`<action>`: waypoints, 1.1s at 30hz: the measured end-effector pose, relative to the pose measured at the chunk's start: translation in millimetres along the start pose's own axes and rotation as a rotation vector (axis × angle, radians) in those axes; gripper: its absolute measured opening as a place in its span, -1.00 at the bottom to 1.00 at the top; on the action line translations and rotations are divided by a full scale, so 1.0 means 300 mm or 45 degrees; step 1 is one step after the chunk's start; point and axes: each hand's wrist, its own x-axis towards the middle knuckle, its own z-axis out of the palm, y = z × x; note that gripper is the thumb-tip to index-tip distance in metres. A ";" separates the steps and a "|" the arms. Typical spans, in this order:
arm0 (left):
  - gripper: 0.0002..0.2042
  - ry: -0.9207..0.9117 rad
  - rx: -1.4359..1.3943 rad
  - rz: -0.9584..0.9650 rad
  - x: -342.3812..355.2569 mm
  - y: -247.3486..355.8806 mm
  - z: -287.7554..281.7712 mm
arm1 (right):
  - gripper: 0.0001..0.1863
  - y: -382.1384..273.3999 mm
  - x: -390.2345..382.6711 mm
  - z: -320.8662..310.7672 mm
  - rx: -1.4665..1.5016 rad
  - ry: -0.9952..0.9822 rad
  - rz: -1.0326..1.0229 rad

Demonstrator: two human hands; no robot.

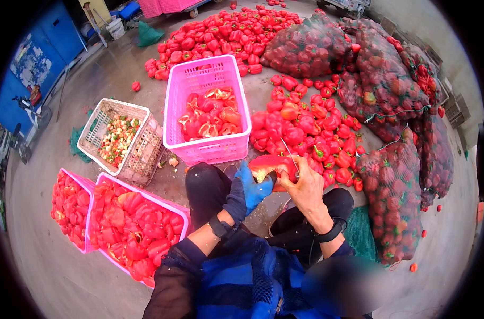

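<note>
Above my lap, a large red bell pepper (278, 162) is cut open, its pale seed core facing left. My left hand (251, 187), in a blue glove, grips the pepper's lower left side, thumb beside the core. My bare right hand (307, 192) is closed at the pepper's right end, fingers bent. A thin curved metal strip (289, 151), perhaps a blade, sticks up from its fingers; its handle is hidden. Just beyond stands a pink crate (207, 150) with cut pepper pieces (213, 114) inside. Whole red peppers (311, 127) lie heaped at the right.
A whitish crate (141, 154) at the left holds cores and seeds. Two pink crates (185, 215) (74, 178) nearer me are piled with cut peppers. Full mesh sacks (385, 80) line the right side. A larger pepper heap (226, 32) lies at the back.
</note>
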 end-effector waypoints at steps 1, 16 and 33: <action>-0.57 -0.025 -0.019 -0.001 0.003 0.000 -0.005 | -0.54 0.000 0.010 -0.002 0.009 -0.028 -0.003; -0.64 -0.281 0.000 -0.095 -0.014 0.030 -0.058 | -0.54 0.060 0.099 -0.045 -0.257 -0.492 -0.029; -0.51 -0.324 -1.308 -0.532 -0.113 0.062 -0.133 | -0.15 0.010 0.723 -0.075 0.258 -0.003 0.086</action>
